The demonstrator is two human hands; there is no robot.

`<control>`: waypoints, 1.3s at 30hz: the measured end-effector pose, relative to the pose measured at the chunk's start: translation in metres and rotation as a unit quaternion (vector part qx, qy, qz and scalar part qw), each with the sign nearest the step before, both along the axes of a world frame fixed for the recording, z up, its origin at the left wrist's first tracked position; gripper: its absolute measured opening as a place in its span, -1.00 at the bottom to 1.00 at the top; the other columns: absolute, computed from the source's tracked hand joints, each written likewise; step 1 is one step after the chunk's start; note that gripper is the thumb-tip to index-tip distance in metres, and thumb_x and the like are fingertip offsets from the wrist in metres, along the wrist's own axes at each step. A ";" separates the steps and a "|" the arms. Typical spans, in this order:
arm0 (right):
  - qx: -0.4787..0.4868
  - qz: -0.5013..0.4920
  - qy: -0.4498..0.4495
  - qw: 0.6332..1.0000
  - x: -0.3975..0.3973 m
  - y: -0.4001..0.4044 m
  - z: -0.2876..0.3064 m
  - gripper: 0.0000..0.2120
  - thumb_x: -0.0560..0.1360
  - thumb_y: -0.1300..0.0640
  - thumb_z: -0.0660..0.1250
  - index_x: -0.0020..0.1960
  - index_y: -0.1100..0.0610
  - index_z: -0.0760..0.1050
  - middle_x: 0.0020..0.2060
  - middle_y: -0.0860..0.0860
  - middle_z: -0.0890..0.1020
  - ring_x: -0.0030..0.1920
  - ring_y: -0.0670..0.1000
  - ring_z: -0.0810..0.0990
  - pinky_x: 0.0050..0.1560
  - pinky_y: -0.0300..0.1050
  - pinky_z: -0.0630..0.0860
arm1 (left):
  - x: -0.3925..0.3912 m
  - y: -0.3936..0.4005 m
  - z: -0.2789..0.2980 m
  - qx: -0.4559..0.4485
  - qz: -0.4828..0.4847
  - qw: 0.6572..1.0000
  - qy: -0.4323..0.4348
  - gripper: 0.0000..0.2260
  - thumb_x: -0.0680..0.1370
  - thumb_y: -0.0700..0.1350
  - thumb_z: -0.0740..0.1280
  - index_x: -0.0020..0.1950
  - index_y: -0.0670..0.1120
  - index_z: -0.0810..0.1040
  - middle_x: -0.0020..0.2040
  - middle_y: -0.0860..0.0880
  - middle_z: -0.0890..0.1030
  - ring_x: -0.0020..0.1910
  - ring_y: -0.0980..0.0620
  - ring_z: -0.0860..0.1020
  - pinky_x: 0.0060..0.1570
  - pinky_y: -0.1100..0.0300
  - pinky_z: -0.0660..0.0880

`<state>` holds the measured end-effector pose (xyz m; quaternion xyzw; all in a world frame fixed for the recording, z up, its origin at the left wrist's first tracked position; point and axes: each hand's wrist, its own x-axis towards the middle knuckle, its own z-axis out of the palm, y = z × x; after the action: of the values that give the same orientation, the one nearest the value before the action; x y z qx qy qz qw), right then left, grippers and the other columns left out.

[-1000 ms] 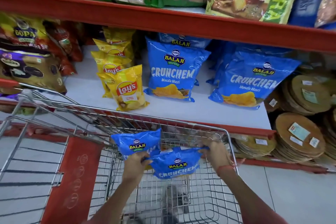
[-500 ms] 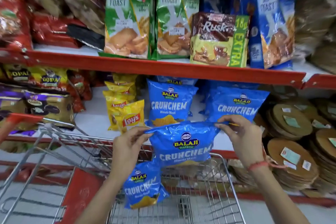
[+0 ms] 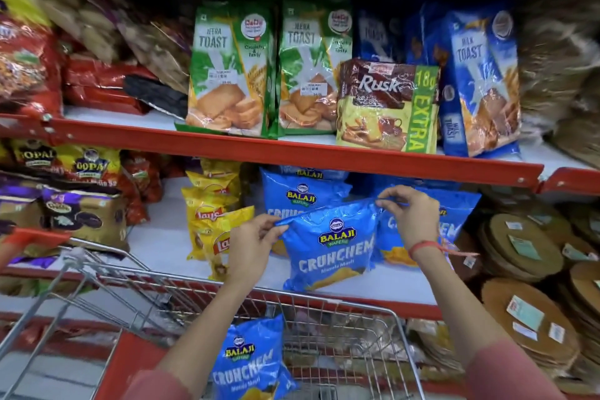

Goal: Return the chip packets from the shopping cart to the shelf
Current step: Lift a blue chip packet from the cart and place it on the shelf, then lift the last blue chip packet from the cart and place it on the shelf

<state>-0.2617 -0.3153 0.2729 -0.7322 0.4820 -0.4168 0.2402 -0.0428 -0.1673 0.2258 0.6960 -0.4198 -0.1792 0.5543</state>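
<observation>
A blue Balaji Crunchem chip packet point(image 3: 328, 247) is held upright over the front of the lower white shelf point(image 3: 156, 243). My left hand point(image 3: 251, 245) pinches its top left corner and my right hand point(image 3: 410, 217) pinches its top right corner. Behind it stand two more blue Crunchem packets point(image 3: 300, 195), partly hidden. A second blue Crunchem packet point(image 3: 248, 360) leans inside the wire shopping cart point(image 3: 373, 312) below, between my forearms.
Yellow Lay's packets point(image 3: 214, 224) stand left of the blue ones. Round brown stacked packs point(image 3: 519, 247) fill the right. The red-edged upper shelf point(image 3: 292, 153) carries toast and rusk packs point(image 3: 386, 107). Gopal and purple packets point(image 3: 81, 211) crowd the left.
Both hands lifted the blue packet out of the cart and carried it up and forward onto the lower shelf. The other blue packet stayed in the cart. The camera tilted upward.
</observation>
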 end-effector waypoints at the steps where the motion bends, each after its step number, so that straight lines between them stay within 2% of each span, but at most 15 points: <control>1: 0.015 -0.005 0.018 1.000 0.002 -0.005 -0.009 -0.86 0.32 0.33 0.46 -0.28 0.10 0.59 -0.34 0.08 0.67 -0.31 -0.16 0.62 -0.14 -0.26 0.57 | 0.002 -0.004 -0.007 0.011 -0.002 1.000 -0.015 -0.86 0.44 -0.20 0.41 -0.03 -0.17 0.62 -0.20 -0.15 0.69 -0.21 -0.03 0.66 -0.09 -0.13 0.63; 3: 0.032 -0.016 0.045 0.998 0.003 -0.010 -0.023 -0.89 0.32 0.28 0.47 -0.23 0.11 0.61 -0.26 0.12 0.70 -0.21 0.06 0.66 -0.07 -0.04 0.59 | 0.006 -0.011 -0.016 0.024 -0.005 0.999 -0.031 -0.85 0.44 -0.20 0.40 0.00 -0.16 0.61 -0.16 -0.17 0.70 -0.18 -0.04 0.66 -0.07 -0.08 0.64; 7: -0.079 -0.016 0.094 0.992 0.007 0.005 -0.040 -0.80 0.37 0.22 0.45 -0.01 0.13 0.58 0.00 0.12 0.64 0.02 0.14 0.56 0.07 -0.15 0.40 | 0.006 -0.014 -0.023 0.015 0.010 1.000 -0.026 -0.77 0.44 -0.16 0.41 0.08 -0.17 0.57 -0.15 -0.06 0.66 -0.18 0.12 0.60 -0.16 0.47 0.53; 11: -0.132 0.027 0.070 0.988 0.023 0.057 -0.062 -0.86 0.41 0.16 0.44 -0.04 0.12 0.57 -0.10 0.07 0.65 -0.05 0.06 0.53 0.01 -0.17 0.43 | 0.003 0.013 -0.049 -0.007 0.043 0.998 0.039 -0.78 0.46 -0.17 0.38 0.10 -0.14 0.55 -0.08 -0.07 0.67 -0.08 0.05 0.63 -0.04 0.24 0.59; 16: 0.046 0.115 0.099 0.987 0.039 0.109 -0.132 -0.96 0.41 0.10 0.43 -0.18 0.06 0.60 -0.25 -0.01 0.68 -0.24 -0.10 0.59 -0.14 -0.20 0.54 | 0.007 0.067 -0.107 0.046 0.107 0.992 0.050 -0.84 0.46 -0.17 0.38 0.02 -0.14 0.58 -0.15 -0.05 0.67 -0.13 0.11 0.63 -0.03 0.29 0.56; 19: 0.214 0.118 0.121 0.962 0.048 0.125 -0.171 -0.93 0.39 0.09 0.45 -0.14 0.05 0.64 -0.21 0.01 0.72 -0.32 -0.19 0.59 -0.16 -0.42 0.53 | 0.016 0.092 -0.148 0.117 0.142 0.979 0.092 -0.88 0.46 -0.20 0.39 -0.02 -0.17 0.57 -0.21 -0.06 0.64 -0.12 -0.08 0.64 -0.16 0.54 0.48; 20: 0.268 0.113 0.131 0.948 0.052 0.128 -0.183 -0.89 0.39 0.08 0.45 -0.10 0.06 0.65 -0.18 0.02 0.73 -0.29 -0.19 0.61 -0.12 -0.40 0.55 | 0.019 0.098 -0.158 0.141 0.167 0.971 0.097 -0.88 0.45 -0.21 0.39 -0.03 -0.19 0.58 -0.23 -0.08 0.63 -0.11 -0.15 0.64 -0.21 0.59 0.45; 22: 0.348 0.097 0.160 0.919 0.060 0.130 -0.205 -0.82 0.40 0.07 0.44 -0.02 0.08 0.63 -0.11 0.08 0.72 -0.19 -0.05 0.65 -0.01 -0.23 0.59 | 0.026 0.104 -0.174 0.209 0.205 0.953 0.072 -0.83 0.45 -0.21 0.39 0.01 -0.24 0.58 -0.19 -0.20 0.65 -0.07 -0.23 0.64 -0.19 0.42 0.50; 23: 0.373 0.088 0.174 0.907 0.065 0.128 -0.213 -0.80 0.40 0.08 0.44 0.01 0.10 0.62 -0.08 0.11 0.71 -0.15 0.00 0.65 0.01 -0.21 0.58 | 0.031 0.105 -0.180 0.264 0.208 0.941 0.041 -0.80 0.46 -0.20 0.38 0.05 -0.25 0.57 -0.12 -0.27 0.66 -0.05 -0.26 0.63 -0.12 0.18 0.54; 26: 0.420 0.095 0.224 0.875 0.086 0.121 -0.232 -0.77 0.42 0.04 0.42 0.02 0.12 0.59 0.04 0.16 0.66 0.02 0.08 0.63 0.07 -0.15 0.55 | 0.044 0.103 -0.199 0.378 0.153 0.912 -0.050 -0.77 0.48 -0.28 0.30 0.13 -0.27 0.51 0.09 -0.37 0.57 0.05 -0.34 0.54 -0.04 -0.10 0.48; 28: 0.443 0.106 0.239 0.858 0.100 0.118 -0.238 -0.83 0.43 0.02 0.39 -0.04 0.08 0.57 0.12 0.18 0.62 0.11 0.10 0.59 0.08 -0.13 0.50 | 0.050 0.099 -0.204 0.387 0.110 0.913 -0.067 -0.74 0.46 -0.35 0.26 0.15 -0.29 0.48 0.13 -0.36 0.53 0.10 -0.34 0.51 0.04 -0.10 0.45; 31: 0.457 0.087 0.213 0.859 0.114 0.118 -0.248 -0.64 0.39 0.03 0.44 0.11 0.19 0.53 0.13 0.19 0.61 0.12 0.13 0.57 0.10 -0.07 0.52 | 0.064 0.096 -0.217 0.384 0.032 0.904 -0.183 -0.71 0.39 -0.30 0.27 0.10 -0.28 0.53 0.07 -0.31 0.60 0.05 -0.27 0.58 0.02 0.07 0.48; 35: 0.449 0.062 0.188 0.871 0.117 0.133 -0.256 -0.57 0.37 0.11 0.47 0.19 0.19 0.47 0.01 0.16 0.66 -0.08 0.02 0.59 -0.12 -0.14 0.51 | 0.077 0.101 -0.219 0.576 -0.051 0.773 -0.262 -0.59 0.48 -0.08 0.31 0.32 -0.06 0.35 0.38 -0.08 0.33 0.36 -0.13 0.28 0.27 0.02 0.38; 37: 0.449 0.055 0.160 0.877 0.115 0.146 -0.259 -0.51 0.34 0.14 0.49 0.24 0.13 0.45 -0.11 0.16 0.68 -0.15 -0.02 0.58 -0.17 -0.21 0.44 | 0.073 0.108 -0.214 0.578 -0.062 0.773 -0.253 -0.60 0.50 -0.07 0.29 0.32 -0.08 0.35 0.38 -0.12 0.36 0.36 -0.12 0.32 0.27 0.06 0.37; 39: 0.431 0.055 0.177 0.883 0.111 0.154 -0.258 -0.63 0.34 0.09 0.49 0.11 0.09 0.54 -0.20 0.14 0.68 -0.16 0.03 0.62 -0.28 -0.26 0.40 | 0.068 0.116 -0.211 0.562 -0.056 0.807 -0.173 -0.68 0.49 -0.11 0.32 0.24 -0.13 0.47 0.24 -0.19 0.53 0.23 -0.14 0.49 0.17 0.07 0.44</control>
<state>-0.1508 -0.1614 0.0153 -0.6432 0.6075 -0.0176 0.4658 0.0254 -0.0516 0.0149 0.8804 -0.3732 -0.2913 -0.0267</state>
